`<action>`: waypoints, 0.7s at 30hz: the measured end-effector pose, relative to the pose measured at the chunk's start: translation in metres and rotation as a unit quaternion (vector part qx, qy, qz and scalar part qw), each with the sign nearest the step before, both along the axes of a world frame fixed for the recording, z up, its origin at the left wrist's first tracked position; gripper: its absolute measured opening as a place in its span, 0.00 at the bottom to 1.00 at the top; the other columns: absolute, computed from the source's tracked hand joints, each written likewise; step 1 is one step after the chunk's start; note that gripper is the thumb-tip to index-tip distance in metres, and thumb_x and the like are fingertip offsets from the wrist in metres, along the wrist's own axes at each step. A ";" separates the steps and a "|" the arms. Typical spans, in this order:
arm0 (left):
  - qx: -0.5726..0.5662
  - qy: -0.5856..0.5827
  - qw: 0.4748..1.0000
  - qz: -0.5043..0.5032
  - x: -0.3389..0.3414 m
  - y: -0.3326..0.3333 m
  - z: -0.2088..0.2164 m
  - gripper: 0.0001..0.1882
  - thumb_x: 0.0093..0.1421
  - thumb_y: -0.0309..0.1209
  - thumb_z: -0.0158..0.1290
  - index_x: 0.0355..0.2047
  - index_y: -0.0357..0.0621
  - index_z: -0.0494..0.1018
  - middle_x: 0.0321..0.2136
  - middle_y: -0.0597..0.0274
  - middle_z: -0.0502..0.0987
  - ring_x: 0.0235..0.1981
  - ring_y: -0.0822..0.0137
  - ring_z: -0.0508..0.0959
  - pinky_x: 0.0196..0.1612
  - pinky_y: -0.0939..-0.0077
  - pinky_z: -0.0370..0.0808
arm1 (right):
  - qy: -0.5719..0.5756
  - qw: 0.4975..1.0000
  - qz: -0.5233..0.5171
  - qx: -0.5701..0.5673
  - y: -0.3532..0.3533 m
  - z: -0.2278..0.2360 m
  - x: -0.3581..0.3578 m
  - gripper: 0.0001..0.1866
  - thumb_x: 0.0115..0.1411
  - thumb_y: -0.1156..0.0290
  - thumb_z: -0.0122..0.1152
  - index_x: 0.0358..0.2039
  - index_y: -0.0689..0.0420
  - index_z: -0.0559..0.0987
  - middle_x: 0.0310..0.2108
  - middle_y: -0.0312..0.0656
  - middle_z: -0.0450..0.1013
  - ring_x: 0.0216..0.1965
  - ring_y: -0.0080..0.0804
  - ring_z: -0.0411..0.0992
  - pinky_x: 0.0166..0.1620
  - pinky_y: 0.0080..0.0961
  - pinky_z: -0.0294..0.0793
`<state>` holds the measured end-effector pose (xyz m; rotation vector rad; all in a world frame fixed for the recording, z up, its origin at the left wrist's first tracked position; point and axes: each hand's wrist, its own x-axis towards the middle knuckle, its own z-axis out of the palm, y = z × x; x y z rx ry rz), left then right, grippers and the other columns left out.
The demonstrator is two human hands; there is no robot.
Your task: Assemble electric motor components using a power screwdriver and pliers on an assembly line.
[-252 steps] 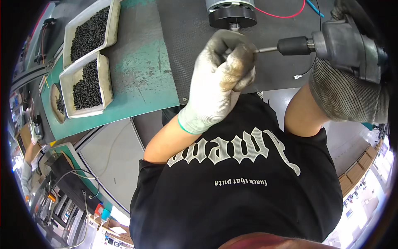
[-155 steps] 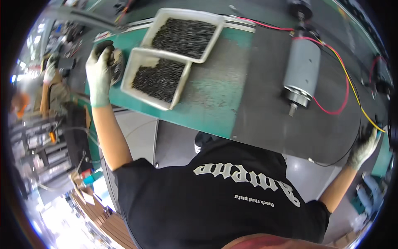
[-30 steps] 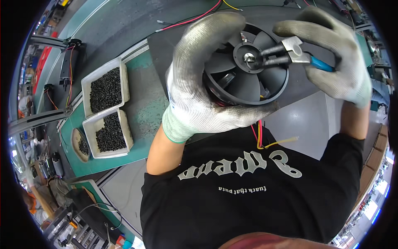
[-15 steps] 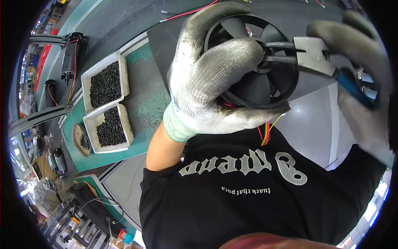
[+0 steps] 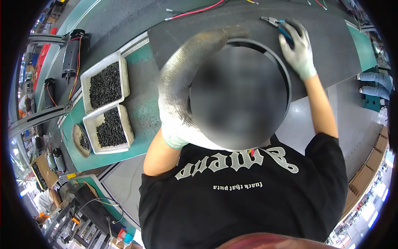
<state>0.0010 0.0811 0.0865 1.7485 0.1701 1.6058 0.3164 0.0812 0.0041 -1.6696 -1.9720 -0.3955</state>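
Close to the camera, my left hand [image 5: 178, 87] is wrapped round the left side of a round black fan [image 5: 289, 89] and holds it up. Its inner face is a dark blur, so the blades and hub cannot be made out. A bit of red wire peeks out below the rim. Farther right, my right hand [image 5: 297, 52] rests low over the dark mat, fingers curled about the blue handles of a pair of pliers [image 5: 271, 20]. The pliers' metal jaws point left, away from the fan. Both hands wear pale gloves with greyed fingers.
Two white bins [image 5: 124, 79] of small black parts stand on the green bench at left, beside a small round dish [image 5: 75, 141]. A black motor [image 5: 71, 58] with wires lies beyond. Red-wire leads [image 5: 195, 13] cross the far bench. Stacked cartons [image 5: 365, 174] line the floor at right.
My right hand has carried the pliers away from the fan's hub to the mat at the far right. The fan has tipped and come nearer the camera in my left hand.
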 end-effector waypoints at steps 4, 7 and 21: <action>-0.020 0.066 0.997 -0.027 0.009 0.008 0.001 0.52 0.36 0.38 0.72 0.60 0.36 0.57 0.52 0.40 0.70 0.50 0.54 0.75 0.53 0.64 0.71 | 0.389 0.869 0.173 -0.251 -0.072 0.041 -0.097 0.55 0.38 0.54 0.75 0.63 0.64 0.59 0.62 0.55 0.59 0.61 0.52 0.60 0.63 0.42 0.58; -0.067 0.173 0.980 0.069 0.032 0.000 0.007 0.53 0.37 0.37 0.72 0.61 0.31 0.56 0.49 0.39 0.71 0.47 0.46 0.75 0.50 0.57 0.73 | 0.463 0.812 0.340 -0.105 -0.079 -0.019 -0.144 0.53 0.42 0.54 0.75 0.64 0.62 0.58 0.64 0.53 0.56 0.64 0.51 0.57 0.64 0.43 0.57; -0.180 0.282 0.926 0.173 -0.099 -0.086 -0.078 0.06 0.49 0.18 0.52 0.29 0.34 0.75 0.31 0.51 0.80 0.35 0.54 0.79 0.41 0.66 0.75 | 0.250 0.929 -0.140 -0.234 0.266 0.048 0.053 0.31 0.48 0.49 0.70 0.43 0.62 0.78 0.36 0.44 0.76 0.36 0.30 0.74 0.40 0.28 0.74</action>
